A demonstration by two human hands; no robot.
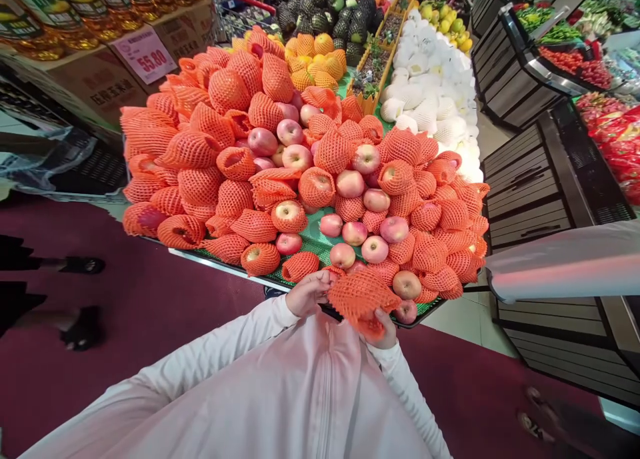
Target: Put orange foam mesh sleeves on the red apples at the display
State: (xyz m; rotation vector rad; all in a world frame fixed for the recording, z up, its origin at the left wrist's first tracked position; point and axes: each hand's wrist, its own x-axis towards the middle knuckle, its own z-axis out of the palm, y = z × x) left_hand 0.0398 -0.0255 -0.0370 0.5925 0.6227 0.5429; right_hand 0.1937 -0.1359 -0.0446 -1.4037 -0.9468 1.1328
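"Between the left grip and the right grip lies one orange foam net, over the near edge of the worktop."

"How does it lie, and which grip is nearer?"

"Slantwise: its long axis drops from the left fingertips toward the right thumb, on the side closer to the person's body. Both grips touch it, so neither is the nearer one. The left has thumb and fingers drawn together, pinching the net's left edge; the right pinches the lower end, thumb on the near face, other fingers mostly hidden."

"Is anything inside?"

"That cannot be told; the mesh covers whatever might be there."

"And just outward, how many?"

"Two bare apples sit beside the net on the right grip's side. Beyond it, five loose apples cluster by the green mat, with one more partly hidden behind the net. Sleeved apples surround them, overlapping too much to count."

"Farther out?"

"One heap of white-netted fruit toward the upper right, and one pink price card at the upper left."
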